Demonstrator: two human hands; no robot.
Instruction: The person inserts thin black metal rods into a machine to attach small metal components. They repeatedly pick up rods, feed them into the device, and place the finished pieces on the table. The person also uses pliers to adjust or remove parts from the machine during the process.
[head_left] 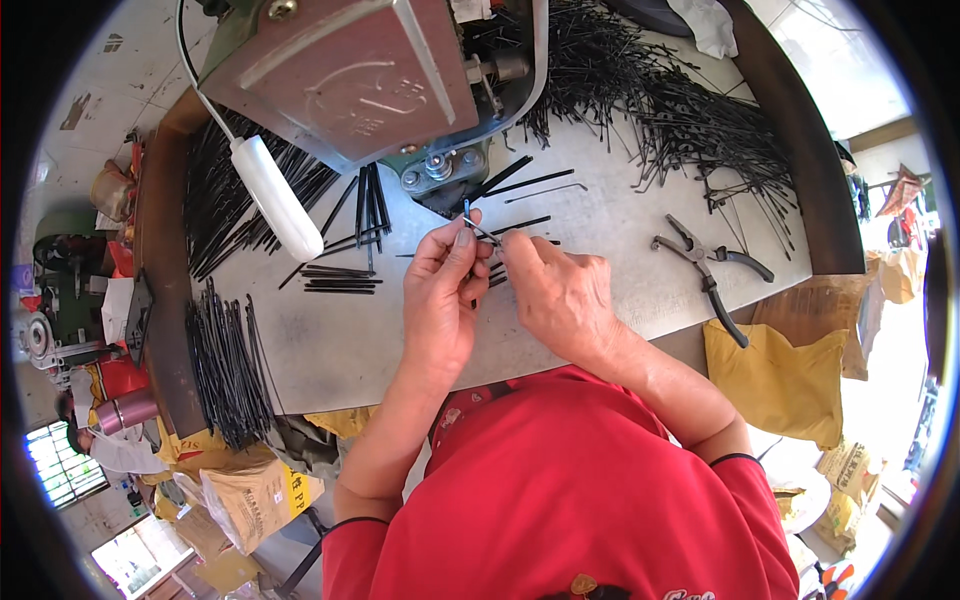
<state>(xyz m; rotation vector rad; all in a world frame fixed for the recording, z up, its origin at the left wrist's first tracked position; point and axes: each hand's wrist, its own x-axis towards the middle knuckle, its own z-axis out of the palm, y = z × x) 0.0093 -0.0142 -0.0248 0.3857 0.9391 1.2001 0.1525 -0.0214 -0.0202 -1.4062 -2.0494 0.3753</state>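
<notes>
My left hand [442,290] pinches a thin black metal rod [467,212] upright between thumb and fingers, just below the press machine [350,70]. My right hand [560,290] meets it from the right, fingertips closed on a small thin wire piece [487,236] at the rod. Both hands hover over the grey worktable [330,340], above a few loose black rods [340,278].
Piles of black rods lie at the left edge [228,365], back left [225,195] and back right [680,110]. Pliers [708,265] rest to the right. A white machine handle [275,198] sticks out left of the hands. A yellow sack [775,375] hangs by the table.
</notes>
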